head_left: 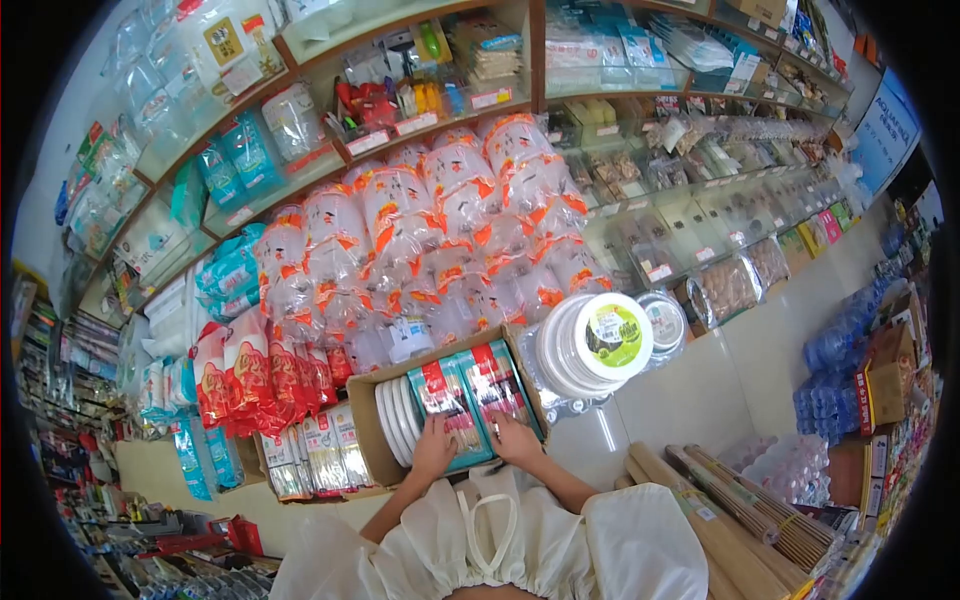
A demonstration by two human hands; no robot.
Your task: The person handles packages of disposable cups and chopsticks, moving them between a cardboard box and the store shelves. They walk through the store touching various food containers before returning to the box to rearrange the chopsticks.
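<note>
A cardboard box (372, 432) stands in front of me, holding a row of white plates (398, 420) on its left and two teal-and-red packets side by side. Their windows show thin sticks, too small to name surely. My left hand (434, 450) is closed at the near part of the left teal-and-red packet (448, 392). At the near part of the right teal-and-red packet (492, 375), my right hand (517, 442) is also closed, near the seam between the two. Some fingertips are too small to make out.
Stacked white disposable plates (575, 345) stand right of the box. Bagged clear cups with orange print (450, 210) pile up behind it. Red packets (245, 365) and white-and-red packets (318, 455) lie left. Rolled mats (740, 500) lean at right; stocked shelves (400, 130) rise behind.
</note>
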